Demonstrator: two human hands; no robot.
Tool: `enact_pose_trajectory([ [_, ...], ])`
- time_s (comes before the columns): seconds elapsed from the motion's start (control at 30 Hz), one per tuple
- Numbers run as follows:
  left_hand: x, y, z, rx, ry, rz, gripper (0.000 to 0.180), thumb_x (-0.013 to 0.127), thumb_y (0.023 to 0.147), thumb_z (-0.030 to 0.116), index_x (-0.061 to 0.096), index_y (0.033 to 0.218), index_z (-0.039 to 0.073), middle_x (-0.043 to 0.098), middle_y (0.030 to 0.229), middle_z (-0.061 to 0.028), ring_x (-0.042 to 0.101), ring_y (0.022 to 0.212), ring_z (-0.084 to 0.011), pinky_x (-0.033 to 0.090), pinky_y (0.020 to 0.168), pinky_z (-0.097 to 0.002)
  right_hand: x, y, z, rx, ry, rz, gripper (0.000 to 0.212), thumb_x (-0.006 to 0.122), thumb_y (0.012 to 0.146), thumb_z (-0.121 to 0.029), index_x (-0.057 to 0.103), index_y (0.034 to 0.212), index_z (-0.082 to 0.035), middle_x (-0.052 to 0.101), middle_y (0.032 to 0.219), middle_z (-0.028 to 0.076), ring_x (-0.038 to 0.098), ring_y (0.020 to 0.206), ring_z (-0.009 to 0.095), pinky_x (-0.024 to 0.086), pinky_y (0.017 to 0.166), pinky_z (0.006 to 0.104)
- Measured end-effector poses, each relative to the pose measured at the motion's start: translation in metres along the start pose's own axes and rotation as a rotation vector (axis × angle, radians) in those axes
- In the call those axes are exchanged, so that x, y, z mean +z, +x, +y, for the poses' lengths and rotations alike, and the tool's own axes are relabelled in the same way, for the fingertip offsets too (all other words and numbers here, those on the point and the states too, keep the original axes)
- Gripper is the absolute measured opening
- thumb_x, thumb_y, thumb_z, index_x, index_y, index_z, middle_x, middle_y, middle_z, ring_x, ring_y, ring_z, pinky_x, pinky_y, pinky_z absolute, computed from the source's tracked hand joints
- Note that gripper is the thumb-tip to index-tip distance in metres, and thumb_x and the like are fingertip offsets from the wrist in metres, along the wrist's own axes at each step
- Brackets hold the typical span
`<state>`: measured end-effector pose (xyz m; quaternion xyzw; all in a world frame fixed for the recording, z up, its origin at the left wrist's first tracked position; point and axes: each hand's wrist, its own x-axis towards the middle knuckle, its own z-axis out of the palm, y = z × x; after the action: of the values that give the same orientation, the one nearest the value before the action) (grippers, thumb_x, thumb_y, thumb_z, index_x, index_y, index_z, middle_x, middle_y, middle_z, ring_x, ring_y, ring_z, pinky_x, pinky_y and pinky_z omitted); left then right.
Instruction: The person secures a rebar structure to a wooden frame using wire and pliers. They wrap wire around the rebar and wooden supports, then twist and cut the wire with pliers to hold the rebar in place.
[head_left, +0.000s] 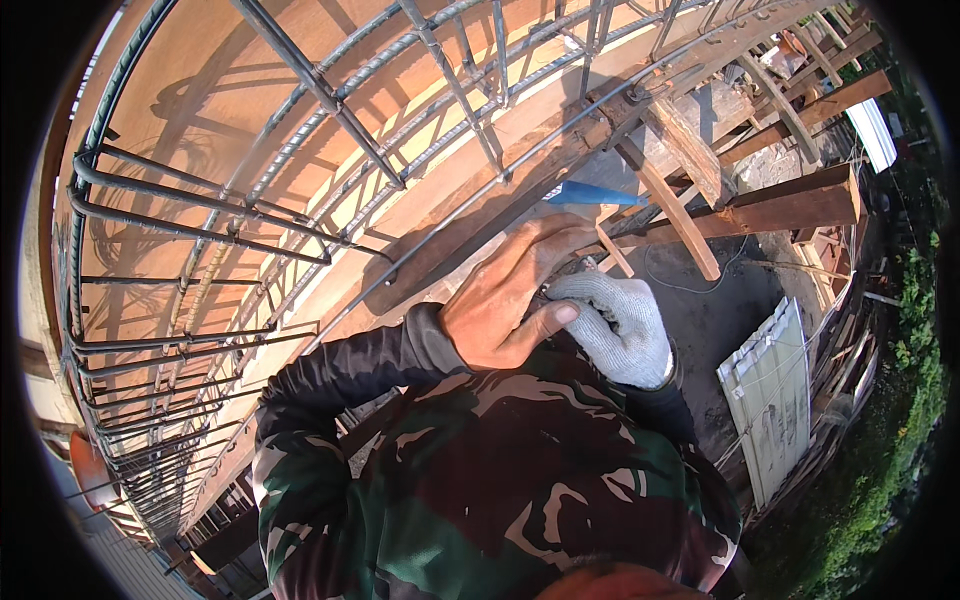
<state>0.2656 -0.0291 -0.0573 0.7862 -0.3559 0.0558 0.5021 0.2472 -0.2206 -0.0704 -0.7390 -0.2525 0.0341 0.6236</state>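
My bare left hand point(507, 293) reaches across in front of my chest, its back turned up and its fingers bent away toward the right. Its thumb lies against my right hand point(620, 325), which wears a pale grey knitted glove. The gloved fingers are curled in a pinch beside the left thumb. Something small and dark shows between the two hands, mostly covered by them, so I cannot make out what it is. Dark sleeves reach both wrists, and a camouflage shirt point(480, 470) fills the view below. Just beyond the hands lies a blue object point(597, 194), partly hidden.
A cage of ribbed steel bars point(290, 210) curves along the left and top against plywood formwork point(190, 80). Timber beams point(760, 212) jut out at the right. A pale corrugated sheet point(770, 400) leans lower right, near green plants point(900, 440).
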Motion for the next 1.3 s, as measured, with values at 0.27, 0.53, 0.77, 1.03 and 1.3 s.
enact_pose_trajectory([
  [0.27, 0.056, -0.013, -0.049, -0.297, -0.562, -0.161, 0.027, 0.062, 0.098, 0.024, 0.066, 0.106, -0.002, 0.068, 0.094, -0.0139, 0.066, 0.078, -0.0219, 0.051, 0.072, -0.0327, -0.037, -0.037, -0.006, -0.120, -0.752, 0.186, 0.013, 0.071, 0.078, -0.001, 0.066, 0.090, -0.003, 0.069, 0.081, 0.014, 0.067, 0.065, 0.032, 0.053, 0.059, 0.0363],
  [0.53, 0.094, -0.002, -0.086, -0.051, -0.337, -0.087, 0.011, 0.068, 0.090, 0.012, 0.068, 0.093, 0.001, 0.069, 0.090, -0.0150, 0.067, 0.083, -0.0331, 0.052, 0.070, -0.0402, -0.119, -0.130, -0.049, 0.056, -1.395, 0.616, 0.012, 0.065, 0.082, 0.003, 0.067, 0.094, -0.001, 0.068, 0.078, 0.013, 0.064, 0.064, 0.030, 0.049, 0.059, 0.0356],
  [0.77, 0.096, -0.003, -0.100, 0.202, 0.091, -0.144, 0.015, 0.068, 0.078, 0.007, 0.065, 0.093, 0.008, 0.068, 0.088, -0.0087, 0.067, 0.078, -0.0313, 0.054, 0.064, -0.0411, -0.138, -0.215, -0.017, 0.428, -1.267, 0.680, 0.007, 0.066, 0.087, -0.006, 0.068, 0.092, -0.003, 0.067, 0.080, 0.016, 0.066, 0.072, 0.034, 0.050, 0.065, 0.0372],
  [1.03, 0.120, -0.032, -0.104, 0.147, 0.162, -0.598, 0.011, 0.064, 0.080, 0.009, 0.061, 0.091, 0.010, 0.065, 0.082, -0.0096, 0.065, 0.074, -0.0345, 0.051, 0.061, -0.0465, -0.052, -0.178, 0.073, 0.422, -0.897, 0.364, 0.033, 0.060, 0.092, -0.025, 0.062, 0.116, -0.002, 0.067, 0.108, 0.019, 0.064, 0.100, 0.038, 0.050, 0.086, 0.0396],
  [1.3, 0.089, -0.037, -0.138, -0.074, -0.062, -0.577, 0.011, 0.063, 0.085, 0.013, 0.066, 0.089, 0.003, 0.067, 0.087, -0.0170, 0.064, 0.081, -0.0396, 0.050, 0.070, -0.0466, 0.033, -0.113, 0.100, 0.403, -0.458, 0.382, 0.017, 0.065, 0.090, -0.021, 0.070, 0.102, -0.010, 0.069, 0.082, 0.016, 0.068, 0.073, 0.036, 0.054, 0.065, 0.0409],
])
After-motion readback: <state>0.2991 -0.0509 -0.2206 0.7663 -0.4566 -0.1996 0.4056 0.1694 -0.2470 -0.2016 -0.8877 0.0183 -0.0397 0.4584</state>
